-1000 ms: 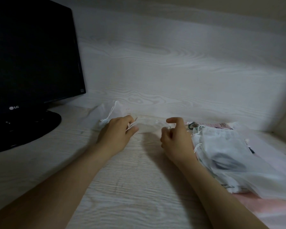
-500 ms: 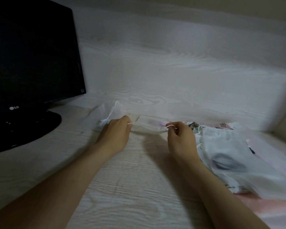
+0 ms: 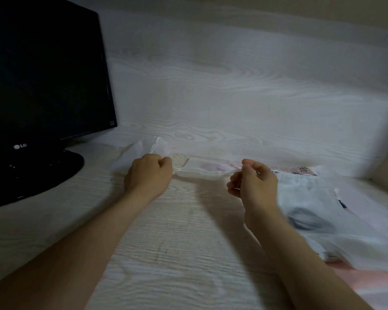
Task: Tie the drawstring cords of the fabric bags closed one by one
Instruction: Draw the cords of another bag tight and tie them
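A small white sheer fabric bag (image 3: pixel 205 168) lies flat on the desk between my hands, its mouth edge toward me. My left hand (image 3: pixel 149 175) is closed in a fist on the thin white drawstring cord at the bag's left end. My right hand (image 3: pixel 252 182) pinches the cord at the bag's right end between thumb and fingers. The cord is stretched taut between the two hands along the bag's edge. Another white bag (image 3: pixel 143 148) lies behind my left hand. A pile of white bags (image 3: pixel 318 209) sits to the right of my right hand.
A black monitor (image 3: pixel 43 74) on a round base (image 3: pixel 38 175) stands at the left. A pale wood-grain wall (image 3: pixel 233 86) closes the back. The desk top (image 3: pixel 177 242) is pale wood grain. Pink patterned fabric (image 3: pixel 300 170) lies under the pile at the right.
My hands have drawn apart, the left leftward and the right rightward, pulling the cord tight across the bag. The right hand went from an open reach to a pinch on the cord.
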`<state>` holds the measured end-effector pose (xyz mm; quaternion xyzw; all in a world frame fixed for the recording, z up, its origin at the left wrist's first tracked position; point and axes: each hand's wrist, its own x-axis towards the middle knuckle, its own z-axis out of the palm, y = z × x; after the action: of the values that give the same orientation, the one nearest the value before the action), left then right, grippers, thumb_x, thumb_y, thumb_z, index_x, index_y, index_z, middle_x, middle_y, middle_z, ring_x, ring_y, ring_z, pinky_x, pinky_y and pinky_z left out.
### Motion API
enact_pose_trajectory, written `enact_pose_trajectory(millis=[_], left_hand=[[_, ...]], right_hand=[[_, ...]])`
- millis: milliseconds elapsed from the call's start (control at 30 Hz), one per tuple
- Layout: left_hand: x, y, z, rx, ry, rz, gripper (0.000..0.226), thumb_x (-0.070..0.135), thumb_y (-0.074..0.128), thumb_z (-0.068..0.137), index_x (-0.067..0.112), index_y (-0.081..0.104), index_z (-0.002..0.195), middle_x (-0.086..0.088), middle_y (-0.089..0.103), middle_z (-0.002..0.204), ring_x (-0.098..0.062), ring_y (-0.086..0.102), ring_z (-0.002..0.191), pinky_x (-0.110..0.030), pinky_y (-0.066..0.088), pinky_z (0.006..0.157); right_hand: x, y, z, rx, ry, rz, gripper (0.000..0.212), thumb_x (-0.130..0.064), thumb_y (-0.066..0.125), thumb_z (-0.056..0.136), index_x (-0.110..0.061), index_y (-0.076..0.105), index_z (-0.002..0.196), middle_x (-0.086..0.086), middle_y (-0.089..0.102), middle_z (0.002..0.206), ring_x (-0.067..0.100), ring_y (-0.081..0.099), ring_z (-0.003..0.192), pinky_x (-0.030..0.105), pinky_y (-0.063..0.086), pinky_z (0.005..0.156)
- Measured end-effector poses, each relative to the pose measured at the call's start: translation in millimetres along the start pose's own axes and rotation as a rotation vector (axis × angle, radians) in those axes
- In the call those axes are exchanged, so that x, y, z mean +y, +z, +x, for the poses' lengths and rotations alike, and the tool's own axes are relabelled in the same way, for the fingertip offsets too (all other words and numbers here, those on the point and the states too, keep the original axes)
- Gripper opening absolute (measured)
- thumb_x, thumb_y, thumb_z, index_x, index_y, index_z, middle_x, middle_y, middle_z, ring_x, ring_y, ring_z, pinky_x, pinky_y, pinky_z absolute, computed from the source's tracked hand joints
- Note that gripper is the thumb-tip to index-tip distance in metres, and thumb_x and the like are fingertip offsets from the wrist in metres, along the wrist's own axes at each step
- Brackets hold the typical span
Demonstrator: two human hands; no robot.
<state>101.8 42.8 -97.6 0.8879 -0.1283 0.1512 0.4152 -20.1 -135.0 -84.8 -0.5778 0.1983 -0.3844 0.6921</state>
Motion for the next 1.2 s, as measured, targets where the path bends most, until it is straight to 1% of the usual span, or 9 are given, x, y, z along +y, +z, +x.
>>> enact_pose_trajectory(millis=[167,367,433,533,633,800,933,1033,1200], left_hand=[[-3.7,4.5,5.9,-0.008,-0.013,-0.133,0.053,0.035,0.052,0.101,0.017,0.034,0.055,0.0,0.039,0.053,-0.023,0.045,0.056,-0.034,0.036,0.058],[-9.1,10.0,11.7,-0.013,-0.091,-0.178,0.05,0.028,0.05,0.106,0.012,0.038,0.06,-0.003,0.043,0.059,-0.023,0.046,0.061,-0.034,0.034,0.057],[-10.8,11.2,14.1,-0.028,-0.155,-0.28,0.046,0.03,0.05,0.106,0.013,0.041,0.064,-0.005,0.047,0.061,-0.026,0.056,0.059,-0.035,0.047,0.062],[-8.5,12.6,13.1,-0.088,-0.252,-0.462,0.037,0.031,0.051,0.108,0.011,0.049,0.076,-0.009,0.052,0.07,-0.019,0.066,0.045,-0.036,0.056,0.066],[-3.6,14.2,11.2,-0.127,-0.289,-0.614,0.03,0.027,0.052,0.109,0.01,0.055,0.085,-0.011,0.052,0.076,-0.017,0.067,0.047,-0.034,0.056,0.065],[3.8,13.2,10.3,-0.137,-0.411,-0.895,0.026,0.016,0.05,0.11,0.003,0.06,0.09,-0.009,0.06,0.079,-0.017,0.054,0.061,-0.027,0.052,0.049],[8.1,10.0,9.7,-0.119,-0.487,-1.058,0.022,0.011,0.045,0.111,0.003,0.058,0.095,-0.014,0.067,0.093,-0.017,0.06,0.068,-0.024,0.057,0.05],[6.9,7.0,10.8,-0.105,-0.523,-1.139,0.025,0.015,0.042,0.114,0.003,0.055,0.096,-0.017,0.072,0.099,-0.022,0.071,0.081,-0.028,0.063,0.062],[6.4,3.5,9.2,-0.149,-0.522,-1.241,0.026,0.021,0.044,0.114,0.004,0.059,0.103,-0.006,0.078,0.081,-0.016,0.077,0.073,-0.027,0.061,0.06]], right_hand=[[5.7,-1.9,7.2,0.098,0.033,0.104,0.017,-0.012,0.05,0.106,-0.007,0.061,0.118,0.007,0.07,0.075,0.02,0.069,0.072,0.034,0.059,0.07],[-1.1,-2.3,5.6,0.116,0.109,0.463,0.014,-0.008,0.048,0.106,-0.013,0.057,0.115,0.01,0.073,0.085,0.03,0.076,0.102,0.042,0.059,0.094],[-5.6,-2.6,2.9,0.092,0.142,0.582,0.022,-0.001,0.046,0.105,-0.01,0.053,0.125,0.015,0.067,0.093,0.037,0.075,0.102,0.045,0.061,0.092],[-9.9,-1.2,-1.7,0.045,0.154,0.591,0.029,0.006,0.043,0.104,-0.007,0.05,0.129,0.014,0.06,0.096,0.03,0.077,0.088,0.035,0.064,0.074],[-8.1,1.9,-3.2,0.052,0.078,0.307,0.027,0.003,0.041,0.103,-0.01,0.059,0.119,0.008,0.056,0.078,0.017,0.061,0.063,0.028,0.053,0.054],[9.3,4.4,-2.6,-0.044,-0.417,-0.545,0.026,-0.005,0.047,0.093,-0.02,0.067,0.103,-0.002,0.06,0.064,0.013,0.05,0.052,0.032,0.043,0.059],[16.7,5.6,-4.7,-0.185,-0.524,-0.923,0.023,-0.002,0.053,0.092,-0.014,0.07,0.101,0.001,0.059,0.083,0.017,0.052,0.076,0.025,0.028,0.068],[20.9,3.3,-2.9,-0.285,-0.517,-1.055,0.017,-0.007,0.058,0.09,-0.011,0.072,0.099,0.006,0.053,0.091,0.025,0.052,0.097,0.025,0.029,0.075],[24.5,2.7,-2.8,-0.301,-0.579,-1.121,0.012,-0.021,0.062,0.095,-0.014,0.072,0.1,0.007,0.048,0.096,0.025,0.047,0.099,0.026,0.029,0.081]])
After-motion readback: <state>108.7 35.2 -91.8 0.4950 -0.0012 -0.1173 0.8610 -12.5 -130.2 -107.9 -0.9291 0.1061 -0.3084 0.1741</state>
